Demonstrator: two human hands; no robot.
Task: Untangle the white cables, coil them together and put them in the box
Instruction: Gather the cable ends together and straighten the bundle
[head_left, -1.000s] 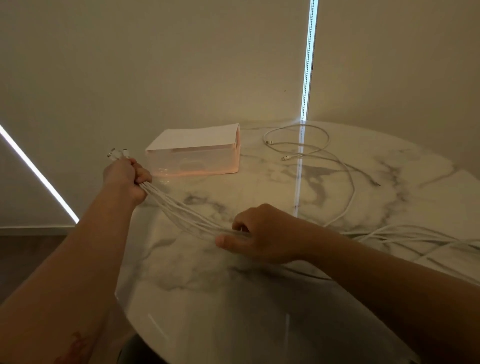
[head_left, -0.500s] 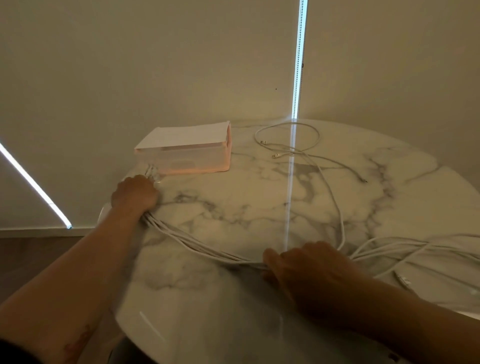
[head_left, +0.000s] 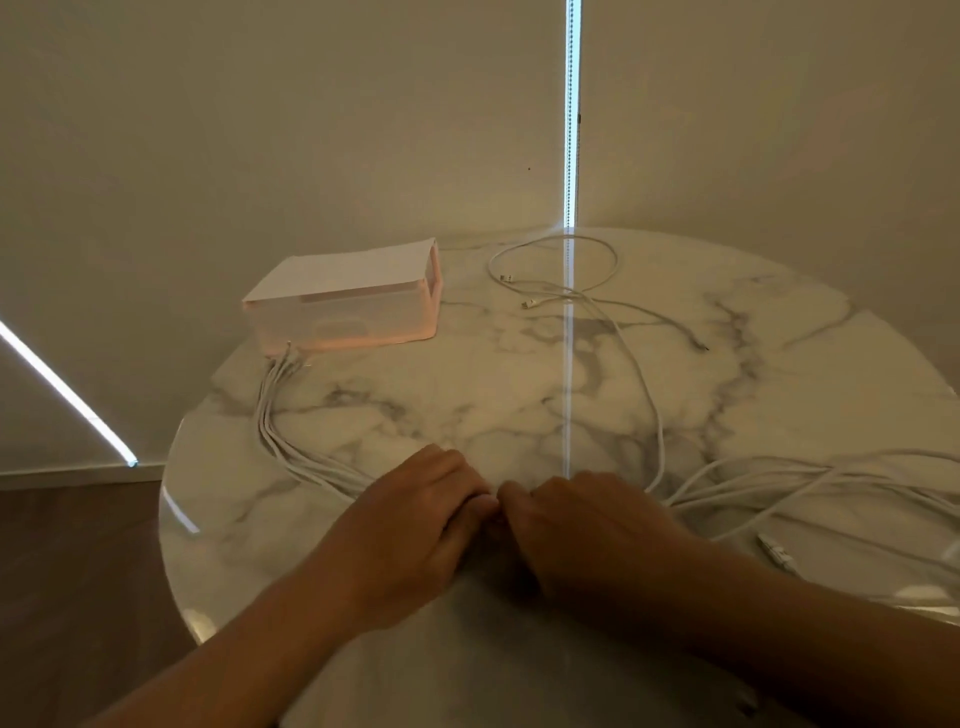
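Our L hand (head_left: 415, 519) had left the cables (head_left: 291, 452) ends by the box (head_left: 343, 306) & met R hand (head_left: 587, 530); both gripped them, coiling likely next.

Left hand (head_left: 415, 525), right hand (head_left: 587, 530) together around white cables (head_left: 264, 410)

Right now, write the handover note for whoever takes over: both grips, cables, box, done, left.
Left grip: curled on the white cable bundle.
Right grip: curled on the same bundle, fingertips meeting the left's.
Bundle: plug ends lie together at the pink box; right-hand tails fan out loose on the marble table.
Far cable loop: at the table's back, one strand running down toward the right grip.
Done: one end gathered.
Left: take in the far loop, straighten tails, coil, box; a white cover sits on the box.
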